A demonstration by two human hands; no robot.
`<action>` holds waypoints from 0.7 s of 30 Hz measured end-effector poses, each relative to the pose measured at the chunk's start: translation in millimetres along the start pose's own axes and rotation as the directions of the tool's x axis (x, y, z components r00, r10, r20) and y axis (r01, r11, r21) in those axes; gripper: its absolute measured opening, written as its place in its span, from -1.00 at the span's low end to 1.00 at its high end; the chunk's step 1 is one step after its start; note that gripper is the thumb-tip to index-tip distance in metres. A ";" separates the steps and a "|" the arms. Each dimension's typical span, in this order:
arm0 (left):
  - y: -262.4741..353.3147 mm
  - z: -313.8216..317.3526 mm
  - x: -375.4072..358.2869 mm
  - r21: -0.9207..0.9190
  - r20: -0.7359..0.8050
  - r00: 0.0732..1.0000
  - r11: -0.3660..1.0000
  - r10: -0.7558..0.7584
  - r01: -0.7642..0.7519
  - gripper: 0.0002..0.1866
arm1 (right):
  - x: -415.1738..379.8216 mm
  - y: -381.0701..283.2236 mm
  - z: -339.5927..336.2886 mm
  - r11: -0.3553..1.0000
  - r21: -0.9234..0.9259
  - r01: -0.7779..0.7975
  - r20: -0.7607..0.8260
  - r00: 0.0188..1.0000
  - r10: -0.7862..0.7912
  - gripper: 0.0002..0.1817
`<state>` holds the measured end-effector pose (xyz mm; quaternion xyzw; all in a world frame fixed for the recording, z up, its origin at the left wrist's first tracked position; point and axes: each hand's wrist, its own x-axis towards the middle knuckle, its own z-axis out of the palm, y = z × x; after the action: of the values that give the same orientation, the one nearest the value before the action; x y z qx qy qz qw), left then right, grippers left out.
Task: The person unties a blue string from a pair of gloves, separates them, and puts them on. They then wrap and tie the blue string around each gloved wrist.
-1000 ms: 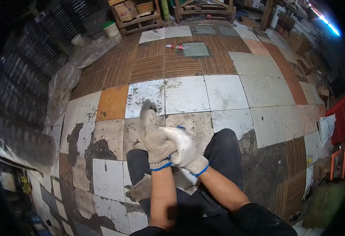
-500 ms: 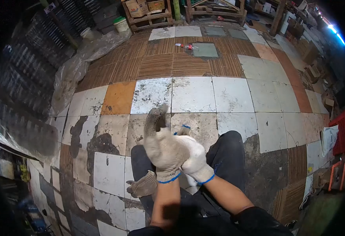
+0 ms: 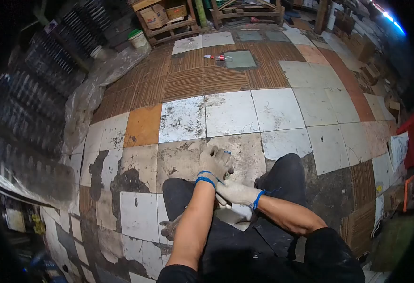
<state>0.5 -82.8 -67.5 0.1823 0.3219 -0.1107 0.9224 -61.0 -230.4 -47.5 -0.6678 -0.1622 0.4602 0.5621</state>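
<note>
My left hand (image 3: pixel 213 163) wears a cream knitted work glove with a blue-edged cuff, and stretches forward between my knees with its fingers apart and slightly bent. My right hand (image 3: pixel 239 192), in a matching glove, lies against the left wrist. Its fingers close at the blue cuff (image 3: pixel 206 178) of the left glove, though their tips are partly hidden. Just beyond my left fingers shows a blue-edged bit of another glove (image 3: pixel 227 153). A greyish loose glove (image 3: pixel 169 229) rests by my left thigh, partly behind the forearm. White fabric (image 3: pixel 235 215) lies between my legs.
Patchy tiles (image 3: pixel 230 113) cover the floor. Ahead lies a plastic bottle with a red label (image 3: pixel 222 57). Crumpled plastic sheeting (image 3: pixel 86 94) runs along the left, near a bucket with a green lid (image 3: pixel 138 39). A red crate (image 3: pixel 412 137) stands at right.
My left hand has turned and reached farther forward, its fingers no longer pointing up. My right hand has shifted to the left glove's cuff. The view has tilted slightly.
</note>
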 end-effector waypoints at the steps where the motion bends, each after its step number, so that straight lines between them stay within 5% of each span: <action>1: -3.9 -4.5 -0.5 0.016 0.001 1.000 1.000 -0.026 0.026 -0.42 | -5.1 -2.4 -1.4 0.995 -0.097 0.010 -0.011 1.000 -0.011 -0.32; 3: -9.8 -14.0 3.5 -0.006 0.041 0.997 0.998 -0.060 0.060 -0.36 | -11.0 -3.1 -7.1 0.958 -0.287 0.027 -0.019 0.999 -0.034 -0.27; 5: -10.8 -97.0 79.1 -0.385 0.579 0.795 0.797 -0.184 0.465 -0.24 | 2.2 24.8 -7.7 0.949 -0.311 0.053 -0.042 0.997 -0.069 -0.22; 7: -11.6 -18.1 15.7 -0.145 0.144 0.989 0.987 -0.044 0.065 -0.18 | 2.7 28.5 -9.6 0.955 -0.292 0.046 -0.042 0.997 -0.061 -0.22; 8: -13.6 -6.5 9.5 -0.054 0.075 0.997 0.999 0.007 -0.003 -0.15 | -4.7 15.7 -10.7 0.960 -0.277 0.037 -0.039 0.998 -0.050 -0.27; 11: -21.1 0.0 6.8 0.198 0.161 0.987 0.980 0.005 -0.037 -0.07 | 13.0 42.0 -8.7 0.855 -0.495 0.154 -0.002 0.984 -0.178 -0.37; 14: -23.9 -21.8 26.9 0.455 0.182 0.982 0.889 -0.050 -0.039 -0.09 | 20.0 52.4 -8.2 0.610 -0.748 0.262 0.045 0.937 -0.347 -0.43; 17: -34.0 -16.2 20.6 0.529 0.056 0.963 0.810 0.265 -0.254 -0.19 | 15.3 43.6 -13.3 0.550 -0.792 0.264 0.072 0.936 -0.346 -0.44; 19: -24.5 -6.9 15.2 0.226 -0.144 0.975 0.965 0.168 -0.133 -0.52 | 17.6 46.5 -12.3 0.621 -0.740 0.258 0.078 0.950 -0.303 -0.43; 21: -25.3 5.6 6.6 0.307 -0.485 0.843 0.948 0.234 -0.087 -0.62 | 20.5 48.7 -6.7 0.727 -0.652 0.213 0.047 0.969 -0.242 -0.43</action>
<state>0.4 -108.6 -74.3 0.3569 0.5217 -0.0229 0.7745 -59.6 -234.7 -100.6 -0.8059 -0.3812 0.2886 0.3493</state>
